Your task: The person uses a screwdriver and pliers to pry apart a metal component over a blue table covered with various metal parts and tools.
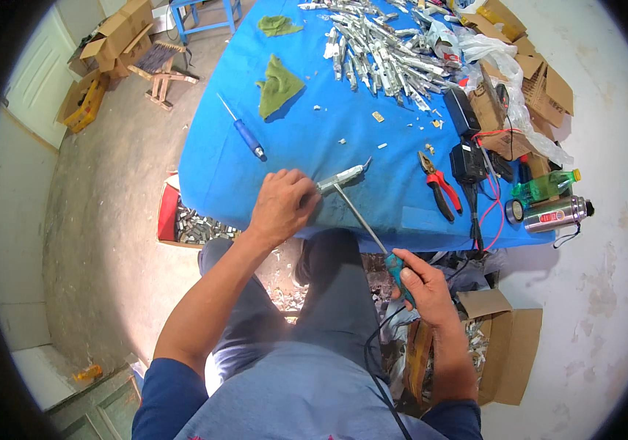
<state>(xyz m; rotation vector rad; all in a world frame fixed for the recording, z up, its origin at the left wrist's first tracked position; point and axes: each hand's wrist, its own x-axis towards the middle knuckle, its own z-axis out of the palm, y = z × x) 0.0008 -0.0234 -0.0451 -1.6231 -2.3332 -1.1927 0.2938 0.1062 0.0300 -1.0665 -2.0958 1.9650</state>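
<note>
My left hand [282,203] is closed round the near end of a slim silver-white strip-shaped piece [343,177], which lies over the blue tabletop with its thin tip pointing right and away. In my right hand [424,284] is a screwdriver [362,221] with a teal handle and a long metal shaft. The shaft slants up to the left, and its tip meets the piece near my left fingers; whether it presses into it I cannot tell. A heap of similar silver pieces [380,55] covers the far side of the table.
A blue-handled screwdriver [246,138] and green cloths [279,86] lie left on the blue-covered table [218,191]. Red-handled pliers [440,187], black adapters [466,161], a green bottle [546,187] and a steel flask [552,215] are at right. A box of dark metal bits [196,224] stands below left.
</note>
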